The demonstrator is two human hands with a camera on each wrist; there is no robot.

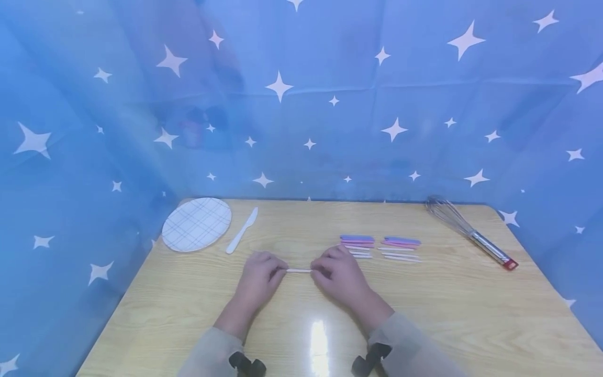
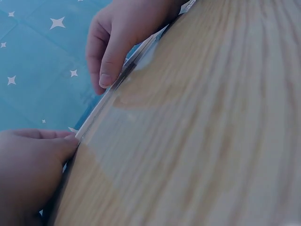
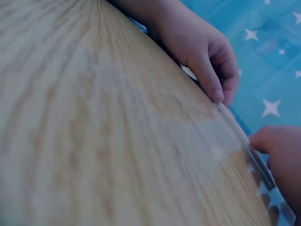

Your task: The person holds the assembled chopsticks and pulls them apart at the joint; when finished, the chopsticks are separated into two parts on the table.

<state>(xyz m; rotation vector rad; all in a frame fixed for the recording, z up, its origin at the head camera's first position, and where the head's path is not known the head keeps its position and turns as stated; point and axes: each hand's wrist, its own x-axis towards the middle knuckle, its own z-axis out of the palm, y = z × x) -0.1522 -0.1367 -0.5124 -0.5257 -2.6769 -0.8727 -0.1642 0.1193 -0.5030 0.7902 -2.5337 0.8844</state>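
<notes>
A thin white stick (image 1: 299, 270) lies level across the middle of the table, its ends between my two hands. My left hand (image 1: 260, 277) pinches the left end with thumb and fingertips. At the right end, the thumb and fingertips of my right hand (image 1: 340, 275) hold it the same way. In the left wrist view the white stick (image 2: 91, 118) runs between both hands, close to the tabletop. The right wrist view shows the same stick (image 3: 233, 123) between the fingertips. The fingers cover both of its ends.
Just beyond my right hand lie two groups of sticks, with purple sticks (image 1: 401, 240), pink sticks (image 1: 400, 245) and white sticks (image 1: 400, 256). A checked white plate (image 1: 197, 224) and a white knife (image 1: 242, 230) lie back left. A whisk (image 1: 471, 233) lies toward the right edge of the table (image 1: 471, 314).
</notes>
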